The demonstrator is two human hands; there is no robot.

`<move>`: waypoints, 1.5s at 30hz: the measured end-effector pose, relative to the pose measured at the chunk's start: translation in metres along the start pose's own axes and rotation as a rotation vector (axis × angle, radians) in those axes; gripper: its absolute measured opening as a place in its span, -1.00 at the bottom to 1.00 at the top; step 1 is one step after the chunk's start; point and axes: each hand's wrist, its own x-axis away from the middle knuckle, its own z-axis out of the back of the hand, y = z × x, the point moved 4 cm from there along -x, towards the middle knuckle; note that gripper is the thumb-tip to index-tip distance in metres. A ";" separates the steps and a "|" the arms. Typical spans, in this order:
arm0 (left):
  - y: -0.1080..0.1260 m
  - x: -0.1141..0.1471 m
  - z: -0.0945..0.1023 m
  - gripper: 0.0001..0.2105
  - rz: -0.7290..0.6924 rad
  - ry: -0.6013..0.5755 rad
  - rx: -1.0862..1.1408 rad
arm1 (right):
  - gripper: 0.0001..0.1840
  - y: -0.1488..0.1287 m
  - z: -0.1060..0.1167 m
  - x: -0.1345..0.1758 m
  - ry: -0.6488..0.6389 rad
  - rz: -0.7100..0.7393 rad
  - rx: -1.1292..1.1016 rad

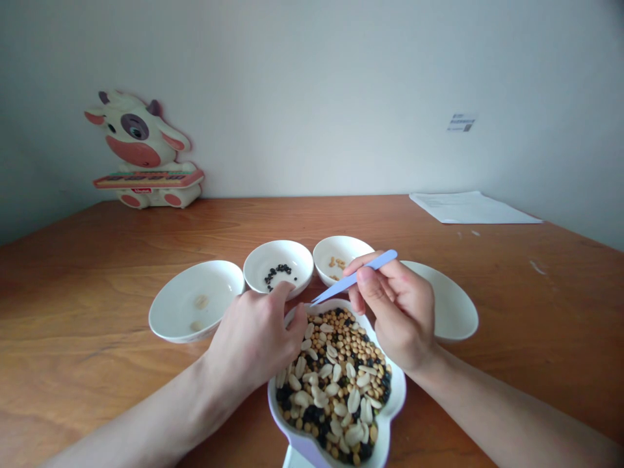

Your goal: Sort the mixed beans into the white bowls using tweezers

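Note:
My right hand (402, 305) is closed round lavender tweezers (353, 278), gripped between thumb and fingers. The tweezers slant down to the left, and their tips are just above the far rim of a purple-white shaped tray (398, 390). I cannot make out anything between the tips. Peanuts (353, 400), yellow soybeans (355, 341) and dark beans lie mixed in the tray. On the tray's left side, my left hand (256, 335) has its thumb at the rim and its index finger outside it; the other fingers are hidden. That index finger overlaps the near edge of a bowl holding black beans (279, 272).
White bowls form an arc beyond the tray: a left bowl (170, 302) with two pale pieces, the black-bean bowl (253, 263), one with yellow beans (319, 250), and a right bowl (455, 309) partly hidden by my hand. A cow toy keyboard (146, 156) and papers (470, 208) stand farther back.

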 end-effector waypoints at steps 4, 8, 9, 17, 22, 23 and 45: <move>0.001 0.000 0.002 -0.81 0.014 -0.007 -0.089 | -0.81 0.000 0.000 0.000 0.000 0.002 0.005; 0.001 0.000 0.003 -0.81 0.025 0.015 -0.147 | -0.80 0.000 0.000 0.000 -0.001 0.002 0.019; 0.000 0.000 0.003 -0.82 0.025 0.018 -0.147 | -0.80 0.000 0.000 0.000 -0.001 0.003 0.021; -0.004 -0.001 0.001 -0.78 0.023 0.055 -0.115 | -0.80 -0.001 0.000 0.000 -0.009 -0.006 0.006; -0.002 0.000 0.004 -0.75 0.007 0.145 -0.043 | -0.80 -0.002 0.000 0.000 -0.005 -0.005 0.002; -0.002 0.001 0.006 -0.73 -0.010 0.188 -0.004 | -0.80 -0.003 0.001 0.000 -0.002 0.000 0.004; 0.016 0.012 0.010 -0.84 -0.849 0.035 0.815 | -0.78 -0.012 -0.015 -0.001 -0.398 0.196 0.375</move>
